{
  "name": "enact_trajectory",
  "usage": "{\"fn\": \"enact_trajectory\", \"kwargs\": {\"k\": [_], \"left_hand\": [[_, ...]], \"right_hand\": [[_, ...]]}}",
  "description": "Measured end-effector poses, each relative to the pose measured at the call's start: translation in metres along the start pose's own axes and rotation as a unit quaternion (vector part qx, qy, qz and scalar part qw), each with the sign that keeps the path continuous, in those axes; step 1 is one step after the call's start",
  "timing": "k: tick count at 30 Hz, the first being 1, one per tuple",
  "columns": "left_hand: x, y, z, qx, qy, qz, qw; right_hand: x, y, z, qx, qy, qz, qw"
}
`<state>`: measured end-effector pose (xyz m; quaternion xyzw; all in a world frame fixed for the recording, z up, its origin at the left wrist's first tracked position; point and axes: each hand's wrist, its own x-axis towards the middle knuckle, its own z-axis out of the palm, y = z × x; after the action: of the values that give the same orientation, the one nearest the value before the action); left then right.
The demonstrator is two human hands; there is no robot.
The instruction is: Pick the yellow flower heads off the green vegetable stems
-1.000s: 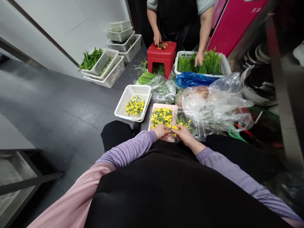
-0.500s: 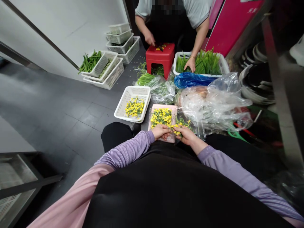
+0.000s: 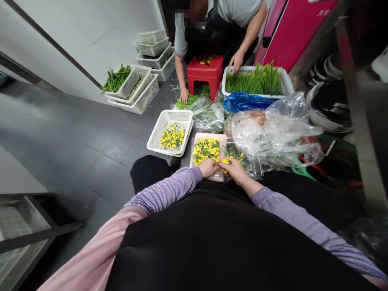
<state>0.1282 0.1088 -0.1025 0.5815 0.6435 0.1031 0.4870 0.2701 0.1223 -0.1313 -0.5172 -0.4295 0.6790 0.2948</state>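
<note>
My left hand (image 3: 209, 167) is closed over the front of a pink tray (image 3: 223, 141) filled with yellow flowers (image 3: 206, 150); what its fingertips pinch is too small to make out. Close beside it, my right hand (image 3: 237, 170) is closed on a small bunch of yellow flowers (image 3: 225, 161). The fingertips of both hands nearly meet. More green stems with yellow buds (image 3: 238, 157) lie in a clear plastic box just beyond my right hand. Left of the pink tray, a white basket (image 3: 154, 136) holds a heap of yellow flowers (image 3: 172, 137).
Across from me a person reaches to green stems (image 3: 189, 101) and a basket of green stalks (image 3: 254, 83), beside a red stool (image 3: 205, 72). Clear plastic bags (image 3: 269, 133) lie right. Stacked white baskets (image 3: 145, 97) and green beans (image 3: 118, 77) stand back left.
My left hand has shifted slightly, its back now turned more upward. The other person has leaned down, moving one hand from the stool to the green stems on the floor.
</note>
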Motion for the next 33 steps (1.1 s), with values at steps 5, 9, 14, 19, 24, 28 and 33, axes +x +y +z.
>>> {"fn": "enact_trajectory", "kwargs": {"k": [5, 9, 14, 19, 24, 28, 33], "left_hand": [[-0.005, 0.007, -0.009, -0.091, -0.072, -0.030, 0.993], [-0.005, 0.009, -0.017, -0.120, -0.104, -0.025, 0.987], [0.000, 0.009, -0.031, -0.065, -0.138, -0.004, 0.988], [0.012, -0.026, -0.044, 0.104, -0.019, -0.010, 0.994], [0.016, -0.065, -0.030, 0.215, 0.059, -0.059, 0.973], [0.024, -0.065, -0.004, 0.241, 0.082, -0.076, 0.964], [0.036, -0.059, 0.015, 0.302, 0.077, -0.111, 0.944]], "right_hand": [[0.000, -0.004, -0.001, 0.016, 0.023, -0.006, 1.000], [0.000, -0.007, 0.000, 0.067, 0.009, 0.004, 0.998], [0.000, -0.011, -0.001, 0.145, -0.024, 0.008, 0.989], [0.001, -0.025, -0.012, 0.305, -0.034, 0.025, 0.951], [0.000, -0.031, -0.020, 0.343, -0.025, 0.075, 0.936], [-0.003, -0.028, -0.016, 0.329, -0.013, 0.090, 0.940], [-0.002, -0.022, -0.017, 0.303, -0.031, 0.071, 0.950]]}}
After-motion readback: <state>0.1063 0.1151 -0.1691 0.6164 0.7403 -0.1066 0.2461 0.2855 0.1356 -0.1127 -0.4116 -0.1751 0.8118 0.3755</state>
